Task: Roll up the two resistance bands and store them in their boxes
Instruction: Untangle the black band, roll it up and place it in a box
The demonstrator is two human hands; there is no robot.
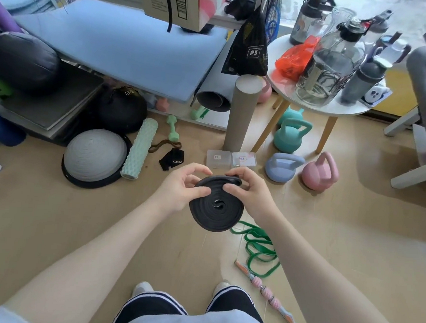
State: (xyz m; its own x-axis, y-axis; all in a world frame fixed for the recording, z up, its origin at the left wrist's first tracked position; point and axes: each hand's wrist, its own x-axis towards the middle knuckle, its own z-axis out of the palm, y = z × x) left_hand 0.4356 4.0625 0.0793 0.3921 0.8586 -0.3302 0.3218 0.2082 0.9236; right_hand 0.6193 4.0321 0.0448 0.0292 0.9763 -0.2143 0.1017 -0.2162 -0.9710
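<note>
A black resistance band [216, 207], wound into a flat coil, is held in mid-air between both hands. My left hand [182, 187] grips the coil's left edge, thumb on its face. My right hand [250, 189] pinches the band's loose outer end at the coil's upper right. A green resistance band [258, 249] lies unrolled in loops on the floor, below and right of the coil. Two small clear plastic boxes [231, 159] sit side by side on the floor just beyond my hands.
Kettlebells [284, 167] stand right of the boxes under a round white table [313, 103] loaded with bottles. A cardboard tube [241, 112], foam roller [139, 148], grey half-ball [95, 157] and black wrist wrap [171, 159] lie ahead left. A pink massage stick [267, 295] lies by my right leg.
</note>
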